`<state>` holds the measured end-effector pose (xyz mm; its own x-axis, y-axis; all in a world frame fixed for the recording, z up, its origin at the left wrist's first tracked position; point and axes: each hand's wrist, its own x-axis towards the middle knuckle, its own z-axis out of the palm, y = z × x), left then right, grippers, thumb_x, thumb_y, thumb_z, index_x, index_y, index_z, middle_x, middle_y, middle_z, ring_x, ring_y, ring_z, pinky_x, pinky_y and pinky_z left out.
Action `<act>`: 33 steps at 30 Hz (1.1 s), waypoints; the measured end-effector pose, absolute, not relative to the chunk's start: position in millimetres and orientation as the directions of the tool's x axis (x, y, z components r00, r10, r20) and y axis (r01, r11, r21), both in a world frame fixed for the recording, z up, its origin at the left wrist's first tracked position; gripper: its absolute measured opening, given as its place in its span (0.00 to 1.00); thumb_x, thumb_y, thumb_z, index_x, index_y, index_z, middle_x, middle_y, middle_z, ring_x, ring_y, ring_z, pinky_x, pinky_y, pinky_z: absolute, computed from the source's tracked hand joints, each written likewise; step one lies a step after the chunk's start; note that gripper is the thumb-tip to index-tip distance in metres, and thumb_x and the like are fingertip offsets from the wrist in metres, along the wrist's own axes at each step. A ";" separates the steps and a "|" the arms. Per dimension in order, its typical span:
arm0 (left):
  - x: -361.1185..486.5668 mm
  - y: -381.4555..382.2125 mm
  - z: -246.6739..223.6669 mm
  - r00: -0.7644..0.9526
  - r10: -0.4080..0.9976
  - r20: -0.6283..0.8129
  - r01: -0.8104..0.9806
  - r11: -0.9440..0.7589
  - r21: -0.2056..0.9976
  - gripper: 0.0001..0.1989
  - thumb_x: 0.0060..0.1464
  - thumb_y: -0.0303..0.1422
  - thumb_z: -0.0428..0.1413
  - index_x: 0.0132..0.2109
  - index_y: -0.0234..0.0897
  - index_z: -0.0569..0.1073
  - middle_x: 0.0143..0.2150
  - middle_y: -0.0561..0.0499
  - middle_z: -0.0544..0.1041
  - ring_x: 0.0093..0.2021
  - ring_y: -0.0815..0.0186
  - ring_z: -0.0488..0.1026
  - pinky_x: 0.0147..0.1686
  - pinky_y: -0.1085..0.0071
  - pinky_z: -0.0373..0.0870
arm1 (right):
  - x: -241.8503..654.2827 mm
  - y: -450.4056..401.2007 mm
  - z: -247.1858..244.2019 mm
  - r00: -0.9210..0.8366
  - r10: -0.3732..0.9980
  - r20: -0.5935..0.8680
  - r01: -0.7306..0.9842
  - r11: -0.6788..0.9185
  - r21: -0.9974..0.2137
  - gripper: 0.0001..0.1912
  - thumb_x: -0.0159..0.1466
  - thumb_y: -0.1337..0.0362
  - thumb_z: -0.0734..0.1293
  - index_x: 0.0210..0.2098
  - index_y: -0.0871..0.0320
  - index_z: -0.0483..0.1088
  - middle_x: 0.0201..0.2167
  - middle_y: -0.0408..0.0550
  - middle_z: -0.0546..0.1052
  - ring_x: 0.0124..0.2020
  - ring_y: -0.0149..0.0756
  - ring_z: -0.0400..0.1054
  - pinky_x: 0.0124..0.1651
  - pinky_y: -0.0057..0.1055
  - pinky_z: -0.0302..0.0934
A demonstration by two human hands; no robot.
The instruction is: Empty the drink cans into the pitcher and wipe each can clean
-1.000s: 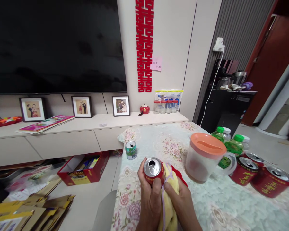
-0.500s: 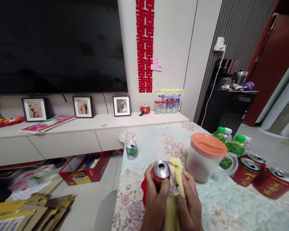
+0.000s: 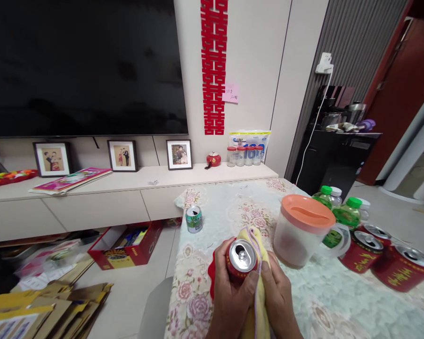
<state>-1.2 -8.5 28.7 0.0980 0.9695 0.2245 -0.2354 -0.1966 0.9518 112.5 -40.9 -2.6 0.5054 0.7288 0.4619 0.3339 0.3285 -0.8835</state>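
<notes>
My left hand (image 3: 229, 292) is wrapped around a red drink can (image 3: 241, 258), whose silver top with an opened tab faces up. Pressed to the can's right side is a yellow cloth (image 3: 259, 287) with a purple edge, gripped by my right hand (image 3: 278, 294). Part of something red and scalloped (image 3: 211, 275) shows on the tablecloth behind my left hand; the rest is hidden. A small green can (image 3: 194, 219) stands farther off to the left. Close on the right is a clear pitcher (image 3: 292, 242) with an orange lid.
Several red cans (image 3: 402, 268) and green-capped bottles (image 3: 349, 212) stand at the table's right side. The floral tablecloth (image 3: 226, 207) reaches toward a white cabinet (image 3: 137, 181). On the floor at left lie a red box (image 3: 125, 256) and flattened cardboard (image 3: 70, 310).
The can has turned in my left hand, so its opening sits differently, and its top tilts more toward me. The cloth has shifted and folded narrower along the can's right side.
</notes>
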 end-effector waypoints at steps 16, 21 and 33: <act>-0.2 -7.7 35.3 0.007 0.989 0.145 -0.380 -0.131 0.916 0.47 0.52 0.59 0.66 0.70 0.40 0.64 0.65 0.36 0.77 0.64 0.47 0.78 0.61 0.57 0.76 | 95.0 -36.6 0.3 0.320 0.947 -0.037 -0.414 0.104 -0.904 0.29 0.67 0.39 0.69 0.52 0.55 0.80 0.44 0.56 0.85 0.44 0.53 0.82 0.49 0.49 0.76; -0.3 -9.6 36.2 0.093 0.991 0.098 -0.455 -0.046 0.890 0.49 0.54 0.59 0.65 0.74 0.41 0.58 0.67 0.36 0.76 0.66 0.45 0.76 0.64 0.53 0.74 | 92.1 -42.3 5.4 0.197 0.977 -0.085 -0.431 0.009 -0.902 0.33 0.66 0.37 0.69 0.55 0.57 0.77 0.37 0.55 0.84 0.39 0.53 0.82 0.45 0.49 0.75; -0.9 -6.4 28.2 0.035 0.991 0.126 -0.303 -0.110 0.947 0.35 0.57 0.50 0.63 0.65 0.42 0.64 0.60 0.41 0.79 0.59 0.51 0.78 0.60 0.57 0.74 | 102.5 -38.6 -5.5 0.455 0.888 0.064 -0.040 0.092 -0.995 0.32 0.65 0.36 0.70 0.49 0.58 0.81 0.43 0.55 0.84 0.43 0.50 0.80 0.47 0.43 0.76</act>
